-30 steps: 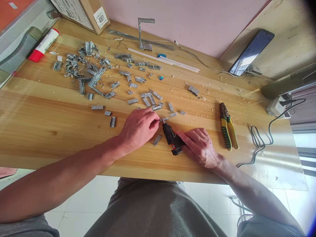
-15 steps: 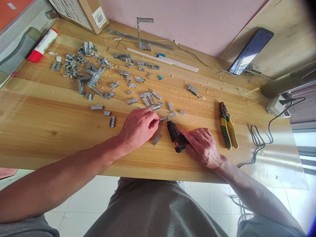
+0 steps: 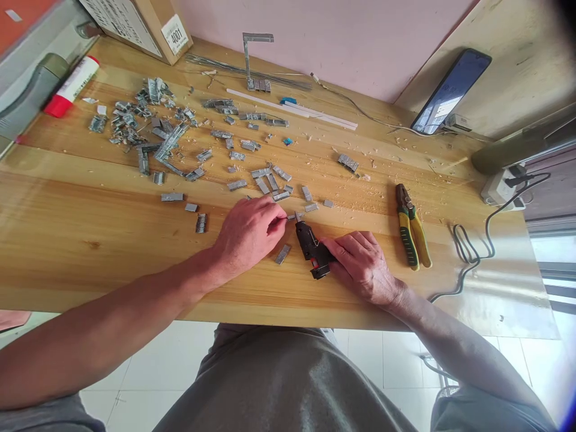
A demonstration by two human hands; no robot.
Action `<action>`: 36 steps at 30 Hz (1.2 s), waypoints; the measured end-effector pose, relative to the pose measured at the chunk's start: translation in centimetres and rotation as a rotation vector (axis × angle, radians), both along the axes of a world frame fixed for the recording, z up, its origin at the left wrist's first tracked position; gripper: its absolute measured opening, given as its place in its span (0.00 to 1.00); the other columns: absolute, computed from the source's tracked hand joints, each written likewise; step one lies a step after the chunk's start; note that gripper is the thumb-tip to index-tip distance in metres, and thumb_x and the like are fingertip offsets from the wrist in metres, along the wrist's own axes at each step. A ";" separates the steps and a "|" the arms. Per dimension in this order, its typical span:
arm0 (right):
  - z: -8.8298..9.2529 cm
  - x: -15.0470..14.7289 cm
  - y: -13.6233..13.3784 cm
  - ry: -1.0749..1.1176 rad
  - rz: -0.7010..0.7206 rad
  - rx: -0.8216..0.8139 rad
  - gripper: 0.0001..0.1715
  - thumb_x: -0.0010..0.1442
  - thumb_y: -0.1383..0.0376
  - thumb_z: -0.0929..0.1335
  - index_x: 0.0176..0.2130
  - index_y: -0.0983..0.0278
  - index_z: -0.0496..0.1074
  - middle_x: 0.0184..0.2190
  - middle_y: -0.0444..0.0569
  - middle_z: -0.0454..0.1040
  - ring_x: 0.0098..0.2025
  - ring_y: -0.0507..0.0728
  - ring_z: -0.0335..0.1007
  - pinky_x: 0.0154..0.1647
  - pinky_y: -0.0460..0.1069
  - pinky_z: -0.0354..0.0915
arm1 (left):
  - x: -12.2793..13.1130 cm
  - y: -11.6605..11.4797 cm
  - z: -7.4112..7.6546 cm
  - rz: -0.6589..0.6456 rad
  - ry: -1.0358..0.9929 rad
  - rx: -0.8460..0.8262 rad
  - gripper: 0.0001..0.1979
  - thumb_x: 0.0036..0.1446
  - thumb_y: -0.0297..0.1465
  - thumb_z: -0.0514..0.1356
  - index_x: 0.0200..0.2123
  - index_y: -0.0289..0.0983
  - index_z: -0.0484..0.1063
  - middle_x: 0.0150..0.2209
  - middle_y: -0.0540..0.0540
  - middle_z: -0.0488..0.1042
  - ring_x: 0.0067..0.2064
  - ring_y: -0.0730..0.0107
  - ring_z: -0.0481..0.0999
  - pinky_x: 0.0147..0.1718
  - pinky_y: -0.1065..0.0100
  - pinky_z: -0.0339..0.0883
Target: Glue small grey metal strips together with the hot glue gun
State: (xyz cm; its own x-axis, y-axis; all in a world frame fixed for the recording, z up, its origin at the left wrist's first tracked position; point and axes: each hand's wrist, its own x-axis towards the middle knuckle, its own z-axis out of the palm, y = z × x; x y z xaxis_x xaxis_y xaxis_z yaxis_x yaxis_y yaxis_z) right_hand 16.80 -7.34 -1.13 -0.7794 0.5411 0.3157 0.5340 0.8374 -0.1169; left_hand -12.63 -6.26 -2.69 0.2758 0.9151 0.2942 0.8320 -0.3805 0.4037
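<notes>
My left hand (image 3: 249,231) rests on the wooden table (image 3: 90,240), its fingers pinched on a small grey metal strip (image 3: 291,216) at the tip of a black glue gun (image 3: 311,249). My right hand (image 3: 360,264) grips the glue gun's rear end, with the nozzle pointing up-left at the strip. Another grey strip (image 3: 282,254) lies on the table between my hands. Several more strips (image 3: 270,180) lie just beyond my left hand.
A heap of metal strips (image 3: 148,126) covers the far left. Yellow-green pliers (image 3: 411,231) lie to the right, beside a black cable (image 3: 468,252). A phone (image 3: 450,90) leans at the back right; a cardboard box (image 3: 135,24) and white sticks (image 3: 292,108) sit at the back.
The glue gun's nozzle swung slightly right and back again to the strip's end. My left hand stays pinched on the strip. The view shifted a little.
</notes>
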 end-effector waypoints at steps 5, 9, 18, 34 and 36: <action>0.3 0.4 -0.1 -0.013 -0.029 0.002 0.21 0.75 0.67 0.67 0.65 0.65 0.73 0.41 0.52 0.81 0.41 0.61 0.72 0.45 0.57 0.64 | 0.0 0.0 0.1 0.005 -0.007 -0.007 0.07 0.67 0.23 0.62 0.36 0.39 0.77 0.36 0.46 0.81 0.40 0.59 0.81 0.44 0.58 0.70; 0.5 0.4 0.0 -0.023 -0.022 0.005 0.19 0.77 0.66 0.66 0.64 0.65 0.73 0.41 0.51 0.81 0.40 0.60 0.71 0.45 0.56 0.64 | 0.0 0.0 0.2 -0.001 -0.012 -0.016 0.07 0.67 0.23 0.63 0.36 0.39 0.77 0.36 0.46 0.81 0.40 0.60 0.80 0.45 0.59 0.71; 0.4 0.2 0.1 -0.026 -0.014 -0.014 0.20 0.76 0.67 0.67 0.65 0.65 0.72 0.40 0.51 0.81 0.40 0.60 0.71 0.44 0.57 0.64 | 0.0 -0.1 0.5 0.011 -0.023 -0.041 0.08 0.67 0.23 0.63 0.36 0.40 0.76 0.36 0.46 0.81 0.40 0.60 0.80 0.45 0.60 0.70; 0.5 0.1 0.1 -0.032 -0.013 -0.006 0.18 0.77 0.66 0.67 0.62 0.66 0.74 0.39 0.51 0.80 0.40 0.60 0.71 0.45 0.56 0.64 | 0.1 0.0 0.5 0.006 0.002 -0.034 0.08 0.67 0.23 0.62 0.35 0.39 0.76 0.36 0.45 0.81 0.40 0.59 0.80 0.44 0.59 0.70; 0.5 0.1 0.1 -0.031 -0.010 -0.006 0.18 0.77 0.66 0.67 0.63 0.66 0.74 0.40 0.51 0.80 0.40 0.61 0.71 0.45 0.56 0.65 | 0.0 0.0 0.5 0.006 0.002 -0.033 0.08 0.67 0.23 0.62 0.35 0.39 0.76 0.36 0.45 0.81 0.40 0.59 0.80 0.44 0.59 0.70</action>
